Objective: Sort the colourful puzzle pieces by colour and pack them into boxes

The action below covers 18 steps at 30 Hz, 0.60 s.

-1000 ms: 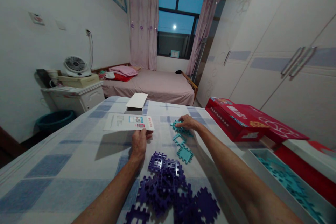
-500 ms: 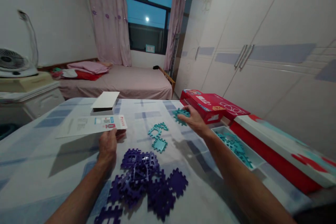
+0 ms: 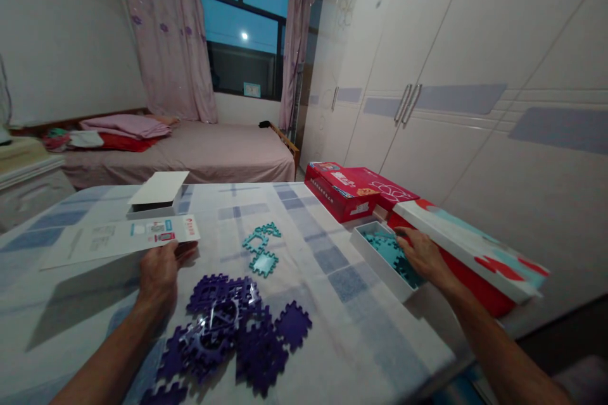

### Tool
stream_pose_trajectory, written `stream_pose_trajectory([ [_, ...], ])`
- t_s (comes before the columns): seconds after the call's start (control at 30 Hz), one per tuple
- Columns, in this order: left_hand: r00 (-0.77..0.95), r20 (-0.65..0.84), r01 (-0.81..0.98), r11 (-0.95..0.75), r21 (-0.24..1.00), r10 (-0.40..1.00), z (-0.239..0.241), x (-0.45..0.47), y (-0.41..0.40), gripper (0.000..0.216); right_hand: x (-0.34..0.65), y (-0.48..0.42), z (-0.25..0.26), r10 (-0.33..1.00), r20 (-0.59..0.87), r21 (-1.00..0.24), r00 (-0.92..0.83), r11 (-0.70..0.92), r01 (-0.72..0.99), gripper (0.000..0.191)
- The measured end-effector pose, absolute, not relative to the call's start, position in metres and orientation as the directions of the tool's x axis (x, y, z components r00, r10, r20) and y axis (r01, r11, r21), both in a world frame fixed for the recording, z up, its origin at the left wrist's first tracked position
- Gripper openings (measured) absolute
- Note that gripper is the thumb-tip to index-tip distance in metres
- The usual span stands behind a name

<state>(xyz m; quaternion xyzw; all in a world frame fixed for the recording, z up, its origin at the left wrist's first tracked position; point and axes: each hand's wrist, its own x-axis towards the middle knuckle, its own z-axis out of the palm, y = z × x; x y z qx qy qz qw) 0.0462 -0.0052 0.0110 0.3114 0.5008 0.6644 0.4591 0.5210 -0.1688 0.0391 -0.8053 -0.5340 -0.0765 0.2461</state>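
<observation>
My left hand [image 3: 159, 275] pinches the right end of a white printed leaflet [image 3: 114, 238] and holds it above the table. My right hand [image 3: 420, 253] is at the right side of a white box [image 3: 380, 266]. Its fingers are curled at the rim, and what is between them is hidden. Inside the box lie teal interlocking plastic pieces [image 3: 387, 243]. Between my hands lie a teal square piece [image 3: 263, 262] and two small teal frame-like pieces [image 3: 256, 241]. Nearer to me is a heap of purple interlocking pieces [image 3: 261, 351], with one purple square [image 3: 293, 326] at its right edge.
A white box lid [image 3: 159, 188] stands at the table's back left. Red boxes [image 3: 342, 193] and a long red-and-white box [image 3: 465, 247] line the right side. A checked cloth [image 3: 327, 253] covers the table. Beyond are a bed [image 3: 228, 149] and a wardrobe [image 3: 456, 57].
My right hand has moved from above the table to the white box; the teal piece it held is no longer visible in it. My left hand still holds the leaflet. The view has turned right.
</observation>
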Motion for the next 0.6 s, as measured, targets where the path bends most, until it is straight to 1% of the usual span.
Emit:
stream_pose_trajectory([
  [0.13,-0.382,-0.045,-0.287,-0.072,0.955,0.923,0.01,0.045,-0.004,0.013,0.513,-0.177,0.034,0.864,0.351,-0.291,0.361,-0.266,0.919,0.042],
  [0.23,-0.385,-0.039,-0.277,-0.075,0.958,0.922,0.009,0.045,-0.004,0.012,0.503,-0.179,0.038,0.876,0.323,-0.29,0.36,-0.27,0.918,0.045],
  [0.33,-0.373,-0.029,-0.256,-0.073,0.964,0.927,0.009,0.046,-0.005,0.013,0.498,-0.177,0.045,0.902,0.243,-0.296,0.356,-0.281,0.913,0.047],
  [0.4,-0.37,-0.038,-0.254,-0.062,0.965,0.928,0.01,0.045,-0.006,0.013,0.497,-0.176,0.049,0.931,0.19,-0.328,0.311,-0.238,0.914,0.048],
  [0.43,-0.368,-0.043,-0.252,-0.056,0.966,0.929,0.01,0.045,-0.006,0.014,0.497,-0.175,0.052,0.938,0.188,-0.354,0.29,-0.211,0.911,0.049],
  [0.5,-0.365,-0.041,-0.253,-0.057,0.966,0.93,0.01,0.044,-0.005,0.015,0.497,-0.177,0.056,0.927,0.239,-0.387,0.289,-0.182,0.904,0.05],
  [0.53,-0.365,-0.038,-0.255,-0.061,0.965,0.93,0.009,0.044,-0.005,0.015,0.496,-0.179,0.057,0.917,0.27,-0.383,0.294,-0.178,0.907,0.05],
  [0.6,-0.365,-0.032,-0.257,-0.067,0.964,0.93,0.008,0.044,-0.004,0.017,0.496,-0.186,0.058,0.905,0.312,-0.336,0.288,-0.178,0.925,0.047],
])
